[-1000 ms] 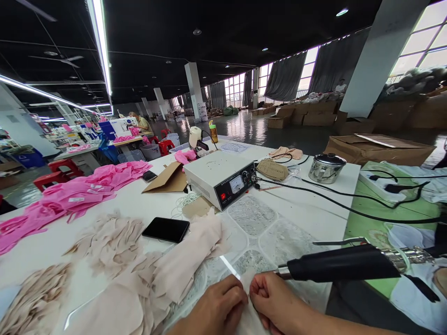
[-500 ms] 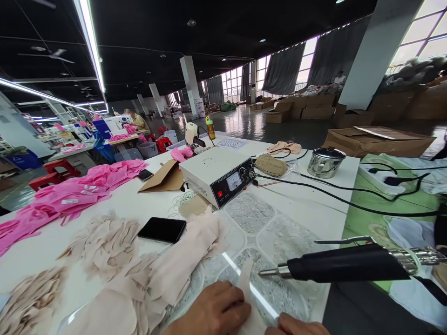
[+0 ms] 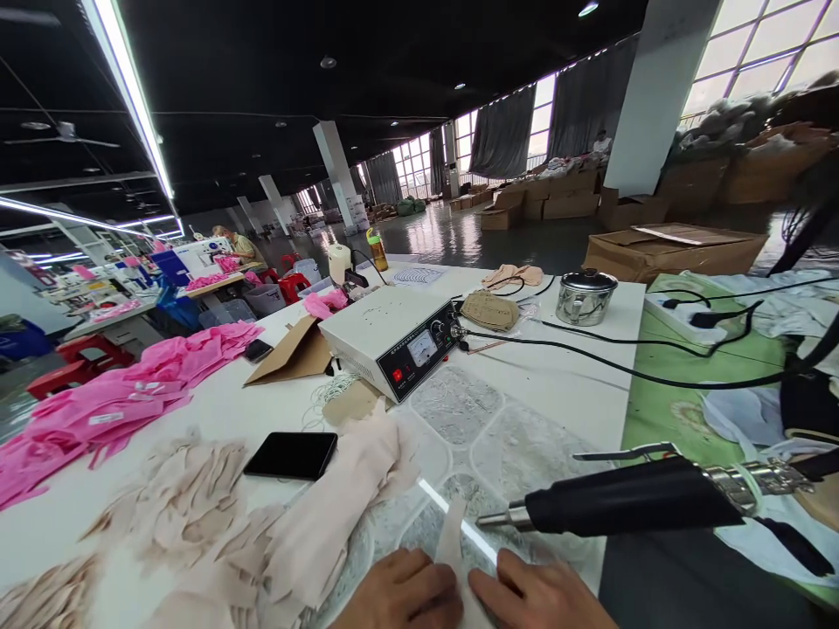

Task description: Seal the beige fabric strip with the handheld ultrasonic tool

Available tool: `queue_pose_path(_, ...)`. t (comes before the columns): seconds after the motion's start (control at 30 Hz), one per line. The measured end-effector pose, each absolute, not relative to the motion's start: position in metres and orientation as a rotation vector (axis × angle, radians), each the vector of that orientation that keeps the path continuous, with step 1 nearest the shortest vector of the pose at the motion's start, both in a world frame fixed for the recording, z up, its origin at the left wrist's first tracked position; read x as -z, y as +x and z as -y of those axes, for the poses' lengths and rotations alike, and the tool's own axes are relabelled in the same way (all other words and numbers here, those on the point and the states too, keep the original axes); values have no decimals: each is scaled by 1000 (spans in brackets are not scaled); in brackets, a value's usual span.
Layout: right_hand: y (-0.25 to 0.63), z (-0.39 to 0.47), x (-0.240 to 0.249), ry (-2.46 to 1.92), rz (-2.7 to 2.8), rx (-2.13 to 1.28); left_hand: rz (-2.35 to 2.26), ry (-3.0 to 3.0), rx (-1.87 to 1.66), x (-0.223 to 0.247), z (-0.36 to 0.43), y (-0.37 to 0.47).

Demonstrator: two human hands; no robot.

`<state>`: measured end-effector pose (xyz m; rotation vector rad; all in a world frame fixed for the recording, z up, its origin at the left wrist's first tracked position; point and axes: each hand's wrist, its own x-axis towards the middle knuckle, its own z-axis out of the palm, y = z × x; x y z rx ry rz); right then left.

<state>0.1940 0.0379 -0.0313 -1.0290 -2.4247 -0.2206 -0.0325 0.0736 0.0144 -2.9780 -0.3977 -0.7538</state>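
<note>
A narrow beige fabric piece (image 3: 450, 537) lies on the clear textured mat (image 3: 472, 406), pointing away from me. My left hand (image 3: 401, 590) has its curled fingers pressed on the piece's left edge. On the opposite edge, my right hand (image 3: 538, 596) pinches the fabric, its fingers partly hidden. Just right of the fabric tip, the metal nose of a black handheld ultrasonic welder (image 3: 616, 500) points left; neither hand touches this tool. Stacked beige fabric pieces (image 3: 341, 511) spread to the left of my left hand.
A black phone (image 3: 292, 455) rests beside the fabric. Behind it are a white generator box (image 3: 386, 328) with a meter, folded cardboard (image 3: 292, 354) and pink garments (image 3: 141, 384). A lidded metal pot (image 3: 585, 297) and black cables (image 3: 577, 349) are at right.
My right hand has come up further into view, against the fabric's right edge. The view has turned slightly right, so the table things appear shifted left.
</note>
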Motion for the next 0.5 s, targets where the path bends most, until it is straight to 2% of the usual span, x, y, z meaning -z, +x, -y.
queue_pose_path(0.5,195,-43,26,-912,2510,356,408,-3028,685,-16,-71,-40)
